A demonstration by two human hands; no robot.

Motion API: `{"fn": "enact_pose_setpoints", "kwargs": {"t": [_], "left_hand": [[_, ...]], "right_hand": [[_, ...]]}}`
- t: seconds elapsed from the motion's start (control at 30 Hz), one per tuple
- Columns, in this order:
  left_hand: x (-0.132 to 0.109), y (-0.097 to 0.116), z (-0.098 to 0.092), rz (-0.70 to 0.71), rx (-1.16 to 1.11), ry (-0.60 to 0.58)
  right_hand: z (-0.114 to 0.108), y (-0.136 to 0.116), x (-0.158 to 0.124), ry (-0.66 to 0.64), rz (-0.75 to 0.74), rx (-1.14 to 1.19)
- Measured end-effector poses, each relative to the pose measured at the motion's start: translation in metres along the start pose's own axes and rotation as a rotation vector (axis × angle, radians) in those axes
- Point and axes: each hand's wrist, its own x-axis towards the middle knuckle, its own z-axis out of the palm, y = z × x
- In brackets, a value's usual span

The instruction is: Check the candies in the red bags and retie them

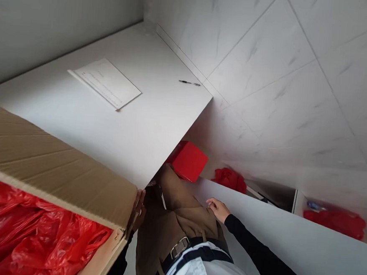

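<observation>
A cardboard box (59,162) with crumpled red plastic bags (38,232) inside fills the lower left. My left hand (139,212) grips the box at its near corner, its fingers against the outer side; part of the hand is hidden behind the cardboard. Over my right thigh hangs my right hand (218,210), its fingers loosely bent and nothing in them. A white table (133,138) reaches from beside the box to the wall. On it lie a printed sheet (108,84) and a dark pen (189,83).
A red box-shaped object (190,161) stands beyond my knee, partly under the table. To the right a long white panel (277,232) runs across; behind it are a red bag (230,179) and another red bundle (337,223). Marbled wall tiles (284,90) bound the far side.
</observation>
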Motion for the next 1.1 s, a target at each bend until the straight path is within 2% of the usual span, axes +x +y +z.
{"fn": "enact_pose_setpoints", "kwargs": {"t": [0.17,0.4,0.67,0.77,0.93,1.1], "left_hand": [[0.003,0.001,-0.002,0.091,0.142,-0.048],[0.006,0.007,-0.006,0.189,0.344,-0.13],[0.004,0.018,0.008,0.153,0.491,-0.174],[0.004,0.02,0.014,0.151,0.526,-0.177],[0.004,0.024,0.019,0.194,0.567,-0.174],[0.008,0.025,0.019,0.254,0.577,-0.184]], "right_hand": [[0.05,0.017,-0.014,-0.03,0.065,0.166],[0.098,0.053,-0.026,-0.059,0.189,0.344],[0.159,0.099,-0.036,-0.062,0.188,0.55],[0.186,0.124,-0.055,-0.052,0.239,0.614],[0.231,0.163,-0.108,-0.061,0.385,0.65],[0.26,0.177,-0.151,-0.017,0.491,0.68]]}}
